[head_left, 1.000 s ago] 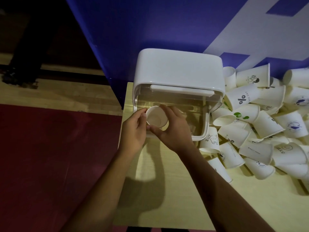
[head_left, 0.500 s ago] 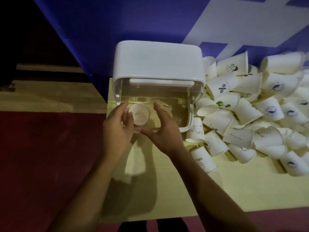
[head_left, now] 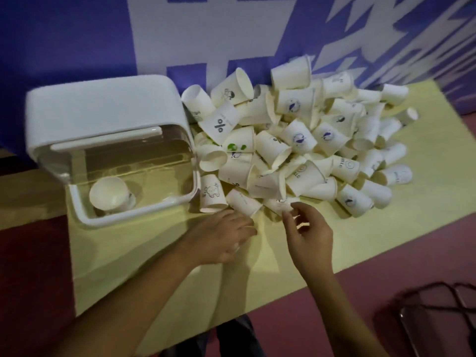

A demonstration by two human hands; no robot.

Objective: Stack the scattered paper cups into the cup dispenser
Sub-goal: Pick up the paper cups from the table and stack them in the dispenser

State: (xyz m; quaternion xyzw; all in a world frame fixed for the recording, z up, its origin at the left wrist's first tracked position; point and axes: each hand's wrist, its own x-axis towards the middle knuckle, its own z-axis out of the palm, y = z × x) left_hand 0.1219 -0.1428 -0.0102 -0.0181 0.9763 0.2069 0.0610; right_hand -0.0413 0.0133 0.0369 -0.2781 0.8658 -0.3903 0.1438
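The left hand (head_left: pixel 224 235) and right hand (head_left: pixel 306 233) let go of the cup (head_left: pixel 110 194) in the dispenser (head_left: pixel 103 106) — now they reach the pile (head_left: pixel 296 140) at its six o'clock edge.

The dispenser (head_left: pixel 103 112) is white with a see-through front. Right of it the cups (head_left: pixel 304 176) are all white: one has a black % mark (head_left: pixel 220 124), one green blobs (head_left: pixel 238 145), several blue round logos. The table (head_left: pixel 386 228) is pale yellow, and the wall (head_left: pixel 64 34) behind is purple-blue with white shapes.

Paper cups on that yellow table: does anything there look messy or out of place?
Yes. The paper cups lie in a jumbled heap on the table, right of the cup dispenser. They are tipped on their sides or upside down, and some rims look squashed. Just one cup is visible inside the dispenser.
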